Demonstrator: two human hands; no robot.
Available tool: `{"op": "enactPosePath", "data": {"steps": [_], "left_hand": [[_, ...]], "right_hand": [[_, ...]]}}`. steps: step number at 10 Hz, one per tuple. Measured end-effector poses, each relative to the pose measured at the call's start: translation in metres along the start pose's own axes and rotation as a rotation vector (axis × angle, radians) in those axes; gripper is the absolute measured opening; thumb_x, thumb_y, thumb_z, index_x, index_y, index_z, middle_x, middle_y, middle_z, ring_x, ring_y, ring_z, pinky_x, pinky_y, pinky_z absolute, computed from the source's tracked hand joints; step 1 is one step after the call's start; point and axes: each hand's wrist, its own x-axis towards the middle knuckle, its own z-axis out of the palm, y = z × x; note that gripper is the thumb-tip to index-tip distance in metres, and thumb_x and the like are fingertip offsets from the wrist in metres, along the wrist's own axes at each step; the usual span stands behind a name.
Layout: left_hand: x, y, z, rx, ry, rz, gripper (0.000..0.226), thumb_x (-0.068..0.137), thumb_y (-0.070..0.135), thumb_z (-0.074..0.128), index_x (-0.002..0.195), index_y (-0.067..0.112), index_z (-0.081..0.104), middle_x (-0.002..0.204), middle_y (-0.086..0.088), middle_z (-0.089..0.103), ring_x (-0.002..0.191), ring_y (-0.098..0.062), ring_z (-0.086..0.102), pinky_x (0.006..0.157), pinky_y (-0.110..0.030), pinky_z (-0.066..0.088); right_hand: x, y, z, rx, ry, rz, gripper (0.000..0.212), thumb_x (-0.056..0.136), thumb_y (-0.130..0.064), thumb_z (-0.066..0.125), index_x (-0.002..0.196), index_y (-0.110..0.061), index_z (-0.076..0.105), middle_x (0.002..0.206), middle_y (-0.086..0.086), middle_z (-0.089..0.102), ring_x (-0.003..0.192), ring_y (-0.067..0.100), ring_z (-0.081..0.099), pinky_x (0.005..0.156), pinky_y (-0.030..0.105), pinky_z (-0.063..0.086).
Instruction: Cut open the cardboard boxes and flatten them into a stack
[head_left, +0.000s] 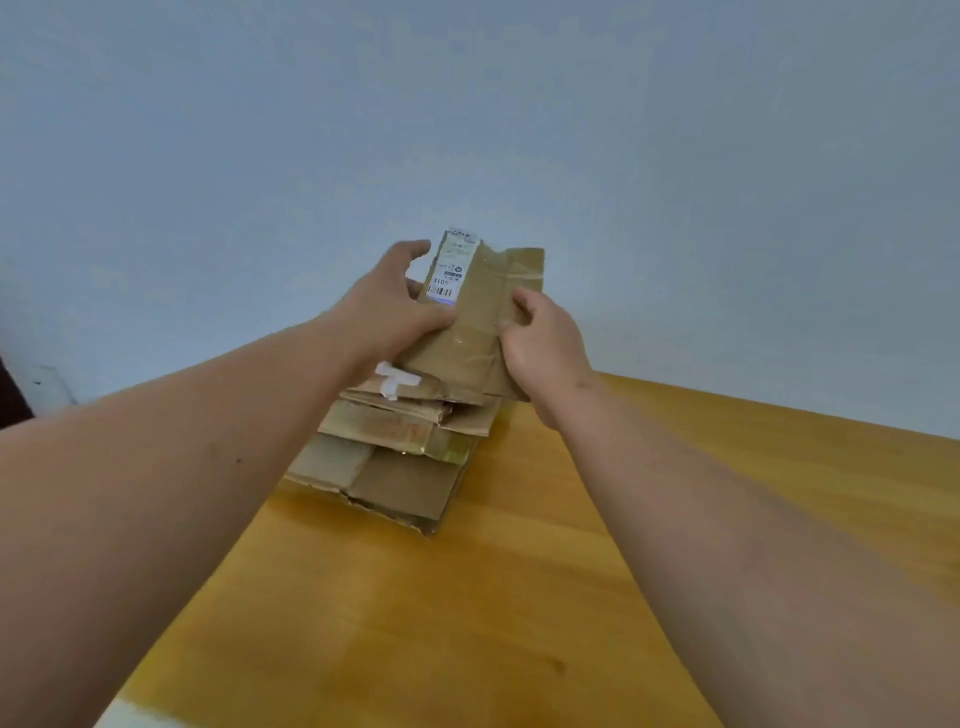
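I hold a flattened cardboard box (480, 322) between both hands, above the far end of the stack of flattened boxes (400, 447) that lies on the wooden table (467, 597). My left hand (387, 306) grasps the box's left edge: the thumb lies across its front face just below the white shipping label (451, 267), and the fingers curl round behind the edge, their tips showing near the label's upper corner. My right hand (543, 345) pinches the box's right edge, with the thumb pressed on the front face and the other fingers folded behind the board. The box stands tilted, its labelled end raised toward the pale wall (467, 104) and its lower end close over the top of the stack; I cannot tell whether it touches the piece beneath. Clear packing tape (470, 340) runs shiny along the middle of its face. The stack under it is several brown sheets deep, laid unevenly so that each lower piece juts out nearer to me; the topmost carries a scrap of white tape (396, 380), the next a strip of glossy tape along its near edge, and the bottom sheet has a ragged front edge. Both my bare forearms reach in from the lower corners. The picture is a little blurred.
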Motion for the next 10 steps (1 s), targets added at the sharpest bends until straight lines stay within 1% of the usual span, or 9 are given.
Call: {"op": "enactPosePath", "data": {"steps": [1, 2, 3, 4, 5, 6, 8, 9, 10], "left_hand": [[0.038, -0.009, -0.031, 0.234, 0.096, 0.057, 0.049, 0.087, 0.018, 0.067, 0.133, 0.031, 0.053, 0.121, 0.003, 0.057, 0.098, -0.018, 0.059, 0.080, -0.034, 0.054], [0.083, -0.027, -0.047, 0.405, 0.132, 0.082, 0.035, 0.091, 0.017, 0.061, 0.125, 0.023, 0.064, 0.124, -0.003, 0.058, 0.096, -0.019, 0.057, 0.069, -0.026, 0.046], [0.114, -0.062, -0.045, 0.694, -0.011, 0.006, 0.033, 0.096, 0.025, 0.053, 0.127, 0.020, 0.064, 0.132, -0.013, 0.057, 0.113, -0.031, 0.056, 0.089, -0.030, 0.044], [0.126, -0.104, -0.031, 1.051, -0.236, -0.150, 0.041, 0.096, 0.052, 0.038, 0.122, 0.032, 0.061, 0.137, -0.003, 0.049, 0.127, -0.032, 0.039, 0.105, -0.042, 0.032], [0.131, -0.135, -0.015, 0.957, -0.305, -0.147, 0.026, 0.092, 0.048, 0.031, 0.094, 0.026, 0.046, 0.122, -0.003, 0.055, 0.109, -0.027, 0.046, 0.101, -0.047, 0.036], [0.124, -0.142, -0.007, 1.029, -0.314, -0.104, 0.017, 0.099, 0.034, 0.029, 0.105, 0.025, 0.041, 0.118, 0.003, 0.049, 0.110, -0.023, 0.045, 0.099, -0.046, 0.032], [0.122, -0.118, -0.019, 1.107, -0.365, -0.089, 0.053, 0.101, 0.034, 0.015, 0.150, 0.016, 0.027, 0.159, -0.008, 0.022, 0.143, -0.028, 0.024, 0.115, -0.043, 0.023], [0.118, -0.087, -0.017, 1.153, -0.139, -0.074, 0.046, 0.099, 0.031, 0.028, 0.144, 0.027, 0.035, 0.159, 0.004, 0.018, 0.143, -0.026, 0.018, 0.110, -0.049, 0.026], [0.105, -0.045, 0.000, 1.112, -0.028, 0.019, 0.046, 0.095, 0.021, 0.038, 0.141, 0.025, 0.041, 0.153, 0.001, 0.029, 0.138, -0.027, 0.023, 0.107, -0.049, 0.028]], "right_hand": [[0.040, -0.022, 0.038, -0.101, -0.083, 0.019, 0.050, 0.078, -0.032, 0.054, 0.127, -0.023, 0.056, 0.122, 0.007, 0.060, 0.107, 0.029, 0.059, 0.092, 0.045, 0.053], [0.085, -0.025, 0.075, -0.352, -0.085, 0.036, 0.067, 0.079, -0.052, 0.053, 0.139, -0.025, 0.044, 0.132, 0.013, 0.047, 0.119, 0.036, 0.050, 0.101, 0.050, 0.043], [0.109, -0.004, 0.106, -0.664, -0.160, 0.065, 0.077, 0.088, -0.056, 0.044, 0.151, -0.015, 0.028, 0.150, 0.018, 0.029, 0.139, 0.038, 0.024, 0.111, 0.056, 0.019], [0.111, 0.028, 0.125, -0.865, -0.347, 0.039, 0.078, 0.092, -0.056, 0.032, 0.157, -0.014, 0.019, 0.165, 0.007, -0.011, 0.149, 0.032, -0.017, 0.113, 0.060, -0.014], [0.107, 0.057, 0.125, -0.958, -0.448, -0.068, 0.072, 0.097, -0.056, 0.013, 0.156, -0.016, 0.021, 0.166, 0.005, -0.007, 0.151, 0.023, -0.015, 0.110, 0.061, -0.025], [0.102, 0.073, 0.123, -0.898, -0.466, -0.031, 0.076, 0.095, -0.059, 0.011, 0.158, -0.017, 0.013, 0.167, 0.004, 0.000, 0.153, 0.018, -0.005, 0.111, 0.058, -0.022], [0.103, 0.044, 0.101, -0.860, -0.409, -0.148, 0.064, 0.099, -0.053, 0.023, 0.156, -0.023, 0.023, 0.166, -0.004, 0.003, 0.152, 0.020, -0.007, 0.112, 0.062, -0.017], [0.089, 0.027, 0.070, -0.708, -0.162, -0.276, 0.046, 0.097, -0.037, 0.038, 0.140, -0.028, 0.049, 0.156, -0.003, 0.028, 0.145, 0.022, 0.020, 0.114, 0.055, 0.004], [0.064, 0.001, 0.018, -0.500, -0.051, -0.314, 0.038, 0.096, -0.028, 0.047, 0.133, -0.032, 0.057, 0.138, -0.006, 0.048, 0.130, 0.014, 0.043, 0.110, 0.042, 0.019]]}}
